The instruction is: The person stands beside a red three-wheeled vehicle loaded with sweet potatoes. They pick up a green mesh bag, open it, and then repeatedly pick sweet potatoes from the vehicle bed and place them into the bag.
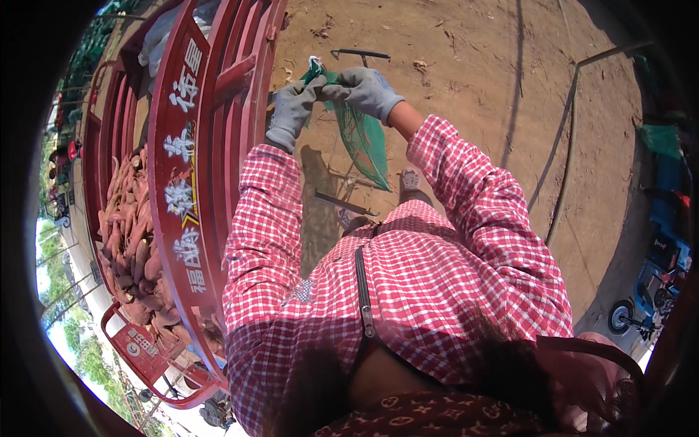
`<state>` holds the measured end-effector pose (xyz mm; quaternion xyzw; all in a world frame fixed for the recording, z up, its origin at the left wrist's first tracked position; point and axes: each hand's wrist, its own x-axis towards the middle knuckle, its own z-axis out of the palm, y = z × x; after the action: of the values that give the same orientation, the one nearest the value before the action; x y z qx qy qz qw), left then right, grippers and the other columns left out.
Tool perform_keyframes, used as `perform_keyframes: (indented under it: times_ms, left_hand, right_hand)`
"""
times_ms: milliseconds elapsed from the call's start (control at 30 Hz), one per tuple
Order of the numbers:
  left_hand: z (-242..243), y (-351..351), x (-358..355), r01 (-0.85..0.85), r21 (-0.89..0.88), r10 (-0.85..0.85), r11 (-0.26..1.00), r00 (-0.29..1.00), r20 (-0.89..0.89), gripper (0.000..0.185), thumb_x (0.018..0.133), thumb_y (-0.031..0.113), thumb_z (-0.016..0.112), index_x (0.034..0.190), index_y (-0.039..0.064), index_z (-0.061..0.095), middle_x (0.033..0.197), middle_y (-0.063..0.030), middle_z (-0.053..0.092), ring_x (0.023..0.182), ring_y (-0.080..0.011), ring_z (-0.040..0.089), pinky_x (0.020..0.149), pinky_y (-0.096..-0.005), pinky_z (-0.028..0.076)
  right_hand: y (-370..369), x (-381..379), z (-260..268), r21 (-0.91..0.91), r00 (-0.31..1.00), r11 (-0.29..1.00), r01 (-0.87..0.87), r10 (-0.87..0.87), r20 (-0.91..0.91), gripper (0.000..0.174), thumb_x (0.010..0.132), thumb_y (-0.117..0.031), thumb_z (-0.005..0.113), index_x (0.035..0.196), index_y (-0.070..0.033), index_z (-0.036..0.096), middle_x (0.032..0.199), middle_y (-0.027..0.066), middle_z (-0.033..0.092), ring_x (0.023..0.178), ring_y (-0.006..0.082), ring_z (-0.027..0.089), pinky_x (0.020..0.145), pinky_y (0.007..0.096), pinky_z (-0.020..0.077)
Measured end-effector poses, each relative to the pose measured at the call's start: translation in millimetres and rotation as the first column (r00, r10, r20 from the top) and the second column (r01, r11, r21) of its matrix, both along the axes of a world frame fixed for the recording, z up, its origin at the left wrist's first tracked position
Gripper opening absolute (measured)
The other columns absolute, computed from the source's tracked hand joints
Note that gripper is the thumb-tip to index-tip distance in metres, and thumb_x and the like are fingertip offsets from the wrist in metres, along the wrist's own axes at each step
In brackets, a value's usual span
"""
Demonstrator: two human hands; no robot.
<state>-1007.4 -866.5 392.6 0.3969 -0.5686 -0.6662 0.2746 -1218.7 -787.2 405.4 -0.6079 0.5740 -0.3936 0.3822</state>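
Both hands wear grey work gloves and meet in front of me, fingertips close together. My left hand (292,112) pinches the gathered top of a green mesh bag (361,139). From the other side, my right hand (367,92) grips the same bunched mesh. White material shows at the top of the gather. The bag hangs limp and flat towards my feet, with thin orange stripes in the net. Below it stands a dark metal frame (345,203), with one bar near my shoes and another beyond my hands; the bag hides part of it.
Close on my left is a red cargo vehicle (164,136) with slatted sides and writing on its panel. Sweet potatoes (134,240) are heaped in its bed. A long thin pole or hose (568,142) crosses the dirt ground on the right. A blue vehicle (652,284) stands at far right.
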Motion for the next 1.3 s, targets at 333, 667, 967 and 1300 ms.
perform_keyframes:
  times_ms: [333, 667, 967, 1300]
  left_hand:
    - [60.5, 55.4, -20.9, 0.408, -0.262, -0.165, 0.874, 0.759, 0.630, 0.053, 0.100, 0.053, 0.064, 0.085, 0.003, 0.075, 0.068, -0.0082, 0.062, 0.063, -0.0155, 0.059, 0.062, -0.0338, 0.047]
    - [-11.6, 111.5, -21.7, 0.517, -0.147, -0.294, 0.843, 0.672, 0.680, 0.052, 0.095, 0.055, 0.063, 0.080, 0.007, 0.073, 0.080, -0.0167, 0.072, 0.081, -0.0372, 0.071, 0.071, -0.0502, 0.051]
    - [-74.9, 143.7, -19.0, 0.260, -0.197, -0.070, 0.945, 0.753, 0.655, 0.039, 0.094, 0.043, 0.066, 0.082, 0.007, 0.076, 0.075, -0.0186, 0.071, 0.071, -0.0357, 0.070, 0.066, -0.0450, 0.052]
    - [-105.7, 129.2, 1.6, 0.146, -0.204, -0.081, 0.968, 0.951, 0.300, 0.031, 0.101, 0.032, 0.065, 0.093, 0.003, 0.075, 0.076, -0.0095, 0.071, 0.069, -0.0190, 0.068, 0.063, -0.0336, 0.052]
  right_hand:
    - [-16.0, -8.4, -84.3, 0.278, 0.929, 0.889, 0.365, -0.327, -0.174, 0.053, 0.092, -0.058, 0.069, 0.102, -0.006, 0.077, 0.096, 0.0202, 0.075, 0.092, 0.0367, 0.072, 0.081, 0.0446, 0.0540]
    - [17.2, 55.5, -181.1, 0.298, 0.919, 0.953, -0.060, 0.169, -0.355, 0.030, 0.089, -0.043, 0.073, 0.093, -0.014, 0.078, 0.097, 0.0181, 0.075, 0.096, 0.0393, 0.071, 0.080, 0.0464, 0.0549]
    - [54.1, 55.7, -323.4, 0.346, 0.876, 0.885, -0.310, 0.408, -0.259, 0.026, 0.086, -0.034, 0.074, 0.097, -0.012, 0.080, 0.100, 0.0189, 0.077, 0.095, 0.0327, 0.075, 0.081, 0.0428, 0.0570]
    - [17.8, 48.0, -203.7, 0.784, 0.322, 0.584, 0.210, -0.799, 0.508, 0.028, 0.094, -0.036, 0.079, 0.095, -0.009, 0.071, 0.072, -0.0023, 0.062, 0.064, 0.0124, 0.056, 0.059, 0.0311, 0.0438]
